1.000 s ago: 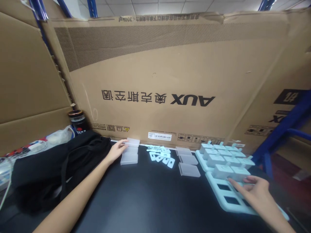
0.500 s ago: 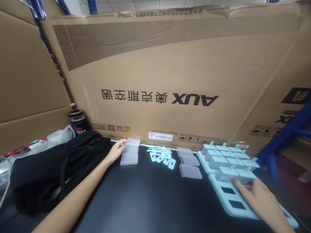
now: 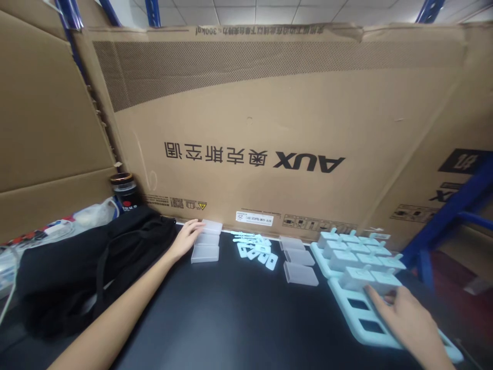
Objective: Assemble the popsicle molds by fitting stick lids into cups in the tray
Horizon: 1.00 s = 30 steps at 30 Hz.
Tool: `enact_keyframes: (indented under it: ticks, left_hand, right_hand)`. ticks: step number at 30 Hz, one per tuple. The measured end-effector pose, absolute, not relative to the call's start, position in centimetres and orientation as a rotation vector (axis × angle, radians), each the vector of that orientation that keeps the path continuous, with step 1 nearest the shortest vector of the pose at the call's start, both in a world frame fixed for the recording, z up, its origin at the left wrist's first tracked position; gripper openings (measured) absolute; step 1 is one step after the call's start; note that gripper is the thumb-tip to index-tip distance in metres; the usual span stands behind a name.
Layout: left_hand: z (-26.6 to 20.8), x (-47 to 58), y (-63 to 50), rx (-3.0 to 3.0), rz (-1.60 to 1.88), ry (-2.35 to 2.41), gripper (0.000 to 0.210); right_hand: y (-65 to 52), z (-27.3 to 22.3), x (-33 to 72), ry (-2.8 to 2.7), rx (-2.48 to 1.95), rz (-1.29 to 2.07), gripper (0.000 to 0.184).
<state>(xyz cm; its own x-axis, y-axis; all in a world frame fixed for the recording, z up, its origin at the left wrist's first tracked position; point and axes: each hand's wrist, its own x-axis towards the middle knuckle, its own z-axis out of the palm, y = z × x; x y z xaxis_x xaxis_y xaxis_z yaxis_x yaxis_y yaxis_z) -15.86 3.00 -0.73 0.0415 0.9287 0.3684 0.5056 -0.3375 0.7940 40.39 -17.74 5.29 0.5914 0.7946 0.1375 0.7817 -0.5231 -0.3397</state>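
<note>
My left hand (image 3: 188,238) rests with fingers stretched out at the left side of the clear plastic cases (image 3: 205,253), its fingertips touching the far one. At the right, my right hand (image 3: 410,318) is closed at the front popsicle mould (image 3: 385,280), thumb against its near face; the other fingers are partly hidden. That mould stands among several light-blue moulds with upright stick tabs, set in a light-blue tray frame (image 3: 356,329) with open slots at its near end. Between my hands lie a pile of light-blue popsicle sticks (image 3: 256,249) and more clear cases (image 3: 301,274).
A large cardboard box (image 3: 246,118) walls off the back of the black table (image 3: 231,318). On the left lie a black cloth bag (image 3: 77,262) and a dark-bodied jar (image 3: 125,192). A blue metal frame (image 3: 442,226) stands at the right.
The view has shifted slightly, so the tray and right hand appear a little further left. Both hands keep nearly the same place against the things they touch.
</note>
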Motion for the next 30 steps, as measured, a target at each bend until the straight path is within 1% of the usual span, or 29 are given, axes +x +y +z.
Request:
enact_keyframes:
  ticks: [6, 10, 19, 22, 27, 30]
  left_hand:
    - [-0.6, -15.9, 2.7, 1.843, 1.33, 1.53, 0.035]
    - [-0.8, -16.1, 2.8, 1.809, 1.422, 1.577, 0.039]
    - [-0.9, -16.1, 3.0, 1.858, 1.514, 1.553, 0.039]
    - [-0.7, -15.8, 2.8, 1.887, 1.518, 1.545, 0.037]
    - [0.3, -15.4, 1.9, 1.929, 1.557, 1.552, 0.031]
    - [1.5, -15.0, 0.9, 1.953, 1.615, 1.556, 0.027]
  right_hand:
    - [-17.5, 5.2, 40.1, -1.266, -2.51, -0.009, 0.051]
    - [-17.2, 4.8, 40.7, -1.295, -2.514, -0.046, 0.054]
    - [-17.6, 4.2, 40.8, -1.336, -2.446, -0.147, 0.047]
    - [-17.8, 4.5, 40.1, -1.343, -2.467, -0.162, 0.049]
    - [-17.6, 4.5, 39.9, -1.255, -2.49, -0.119, 0.058]
    - [-17.7, 5.0, 40.4, -1.222, -2.458, -0.093, 0.058]
